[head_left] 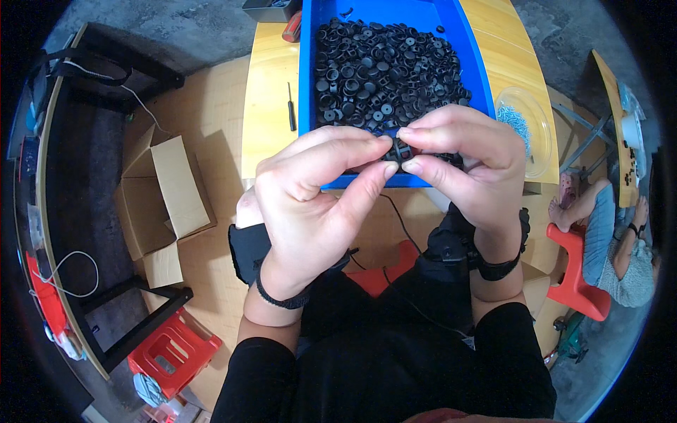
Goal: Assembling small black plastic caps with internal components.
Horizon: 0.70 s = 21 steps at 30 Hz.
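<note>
My left hand (317, 194) and my right hand (465, 162) meet fingertip to fingertip over the near edge of a blue tray (307, 84). Together they pinch a small black plastic part (399, 150) between thumbs and forefingers. The tray holds a heap of several similar black round parts (384, 67). Both wrists wear black bands. Most of the small part is hidden by my fingers.
The tray rests on a pale wooden table (264, 106) with a small black screwdriver (290, 107). A clear round dish of small metal pieces (525, 123) sits to the right. An open cardboard box (166, 201) and red stools (173, 349) stand on the floor; another person (613, 240) sits at right.
</note>
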{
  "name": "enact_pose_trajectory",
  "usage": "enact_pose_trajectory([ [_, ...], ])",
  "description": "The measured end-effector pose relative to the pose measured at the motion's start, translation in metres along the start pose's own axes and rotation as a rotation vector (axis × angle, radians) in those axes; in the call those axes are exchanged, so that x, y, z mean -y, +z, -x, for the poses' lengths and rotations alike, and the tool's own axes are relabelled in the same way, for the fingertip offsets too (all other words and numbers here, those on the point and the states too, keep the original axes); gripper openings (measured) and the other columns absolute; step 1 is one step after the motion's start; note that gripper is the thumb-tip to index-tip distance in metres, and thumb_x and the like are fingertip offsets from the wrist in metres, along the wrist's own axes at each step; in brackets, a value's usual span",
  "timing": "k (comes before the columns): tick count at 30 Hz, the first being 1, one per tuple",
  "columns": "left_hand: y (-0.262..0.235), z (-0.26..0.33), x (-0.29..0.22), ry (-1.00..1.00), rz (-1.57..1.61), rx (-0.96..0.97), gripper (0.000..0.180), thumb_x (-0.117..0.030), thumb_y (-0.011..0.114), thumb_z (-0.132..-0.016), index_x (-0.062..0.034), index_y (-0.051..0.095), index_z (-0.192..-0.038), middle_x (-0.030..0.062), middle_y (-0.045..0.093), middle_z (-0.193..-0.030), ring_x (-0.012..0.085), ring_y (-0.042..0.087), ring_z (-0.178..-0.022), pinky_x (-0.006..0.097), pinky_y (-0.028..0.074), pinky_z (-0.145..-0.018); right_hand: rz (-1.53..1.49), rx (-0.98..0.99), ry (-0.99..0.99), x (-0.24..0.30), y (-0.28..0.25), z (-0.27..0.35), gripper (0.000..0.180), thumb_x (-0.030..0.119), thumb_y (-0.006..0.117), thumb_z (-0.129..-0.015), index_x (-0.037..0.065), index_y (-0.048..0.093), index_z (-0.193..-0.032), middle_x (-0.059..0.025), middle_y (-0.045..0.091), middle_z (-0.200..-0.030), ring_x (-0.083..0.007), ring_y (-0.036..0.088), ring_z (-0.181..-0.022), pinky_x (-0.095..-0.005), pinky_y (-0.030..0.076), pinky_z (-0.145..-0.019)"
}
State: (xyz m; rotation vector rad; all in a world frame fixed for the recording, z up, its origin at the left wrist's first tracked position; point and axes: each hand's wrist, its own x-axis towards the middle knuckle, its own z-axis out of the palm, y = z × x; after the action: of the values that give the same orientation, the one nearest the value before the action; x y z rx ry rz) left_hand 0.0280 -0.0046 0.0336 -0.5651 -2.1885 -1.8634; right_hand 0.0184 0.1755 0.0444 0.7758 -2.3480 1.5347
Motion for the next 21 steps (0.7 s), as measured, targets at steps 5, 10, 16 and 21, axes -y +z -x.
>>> enact_pose_trajectory([
  [5,0.003,0.001,-0.003,-0.115,0.173,-0.048,0.019,0.007,0.070,-0.068,0.0040,0.067,-0.087,0.0118,0.063,-0.087,0.0123,0.058,-0.071,0.020,0.045,-0.059,-0.278,-0.111,0.121,-0.002,0.010,0.005,0.022,-0.004,0.067,-0.069,0.000,0.067,-0.091,-0.0103,0.064,-0.082,-0.0160,0.063,-0.074,-0.0239,0.052,-0.068],
  [10,0.000,0.002,-0.003,-0.204,0.260,-0.062,0.020,0.007,0.070,-0.069,0.0037,0.067,-0.088,0.0112,0.063,-0.087,0.0099,0.056,-0.067,0.018,0.043,-0.055,-0.285,-0.127,0.129,0.000,0.010,0.004,0.022,-0.004,0.067,-0.069,0.001,0.067,-0.091,-0.0101,0.064,-0.082,-0.0156,0.063,-0.074,-0.0236,0.052,-0.067],
  [16,0.001,0.003,-0.001,-0.093,0.128,-0.017,0.021,0.007,0.071,-0.068,0.0048,0.066,-0.088,0.0136,0.063,-0.088,0.0138,0.059,-0.075,0.021,0.047,-0.065,0.039,-0.053,-0.025,0.004,0.005,0.001,0.022,-0.003,0.068,-0.067,0.002,0.067,-0.089,-0.0105,0.065,-0.080,-0.0176,0.064,-0.073,-0.0248,0.050,-0.063],
  [21,0.006,0.005,0.004,-0.022,0.203,-0.077,0.018,0.005,0.070,-0.069,0.0043,0.067,-0.086,0.0124,0.064,-0.086,0.0146,0.062,-0.077,0.023,0.051,-0.067,-0.021,-0.084,0.013,0.005,0.006,0.002,0.022,-0.002,0.068,-0.066,0.002,0.067,-0.087,-0.0105,0.064,-0.079,-0.0199,0.064,-0.072,-0.0258,0.050,-0.062],
])
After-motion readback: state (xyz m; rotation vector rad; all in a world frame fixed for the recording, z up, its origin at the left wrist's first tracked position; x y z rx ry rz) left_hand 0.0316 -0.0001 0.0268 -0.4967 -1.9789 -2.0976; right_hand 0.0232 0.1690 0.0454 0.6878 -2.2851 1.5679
